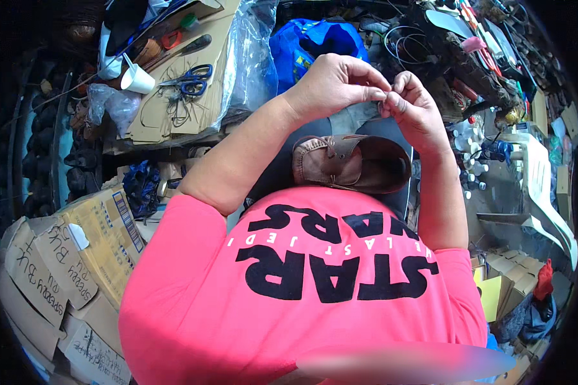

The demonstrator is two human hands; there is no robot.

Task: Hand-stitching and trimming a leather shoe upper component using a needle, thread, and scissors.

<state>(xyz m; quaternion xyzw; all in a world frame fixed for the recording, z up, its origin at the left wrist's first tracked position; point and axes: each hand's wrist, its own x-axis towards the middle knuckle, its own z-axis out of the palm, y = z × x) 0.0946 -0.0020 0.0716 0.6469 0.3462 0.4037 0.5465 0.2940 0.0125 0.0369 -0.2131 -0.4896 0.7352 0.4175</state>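
Note:
My left hand (337,83) and my right hand (419,114) meet fingertip to fingertip above my lap. Thumb and fingers of each are pinched together; whatever lies between them is too small to make out. Below the hands a brown leather shoe (331,168) rests on its side or sole across my lap, with stitching around its toe and a dark opening toward the right. Neither hand touches the shoe. Short lace or thread ends show on its upper.
Scissors (194,81) with blue handles lie among dark thread scraps on a cardboard-covered surface (154,125) at the left. A white cup (137,78) stands beside them. A blue bag (315,40) is beyond my hands. Cardboard boxes (99,234) are stacked lower left; small bottles (472,170) stand right.

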